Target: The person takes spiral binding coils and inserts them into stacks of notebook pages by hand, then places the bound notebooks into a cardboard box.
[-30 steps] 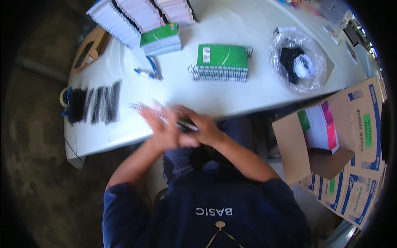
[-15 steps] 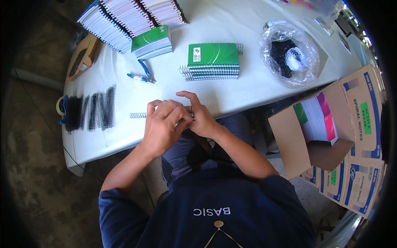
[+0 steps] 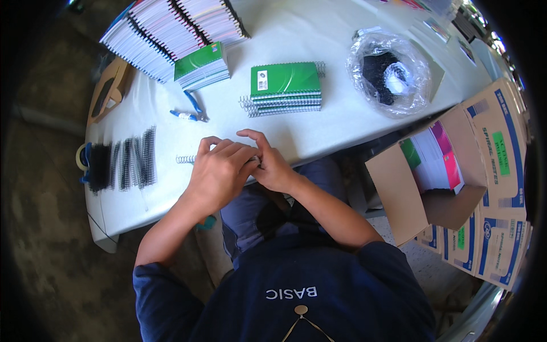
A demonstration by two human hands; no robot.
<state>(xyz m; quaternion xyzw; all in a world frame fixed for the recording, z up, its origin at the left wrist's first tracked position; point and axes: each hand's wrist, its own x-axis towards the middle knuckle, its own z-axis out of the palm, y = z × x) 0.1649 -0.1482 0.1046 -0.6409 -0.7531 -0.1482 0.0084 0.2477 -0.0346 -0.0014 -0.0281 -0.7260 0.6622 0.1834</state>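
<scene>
A thin wire binding spiral [image 3: 185, 159] sticks out to the left from under my left hand [image 3: 218, 172], close to the table's near edge. My left hand is closed over the spiral, its fingers bent toward my right hand [image 3: 275, 171]. My right hand pinches at the other end of it, index finger raised and curved. A small bit of metal shows between the hands; the fingers hide most of it. Beyond them, blue-handled cutting pliers [image 3: 192, 108] lie on the table. A stack of green spiral notebooks [image 3: 285, 80] has loose coil ends jutting out at both sides.
Black binding spirals [image 3: 134, 159] lie at left beside a tape roll [image 3: 81, 158]. Bound books [image 3: 165, 34] and a smaller green notebook pile [image 3: 202, 65] stand at back left. A clear plastic bag [image 3: 393, 74] holds black material. At right, an open carton [image 3: 399, 196] contains notebooks.
The view has shifted slightly. My left hand has turned flatter over the spiral, and both hands sit closer together. The spiral remains in the fingers.
</scene>
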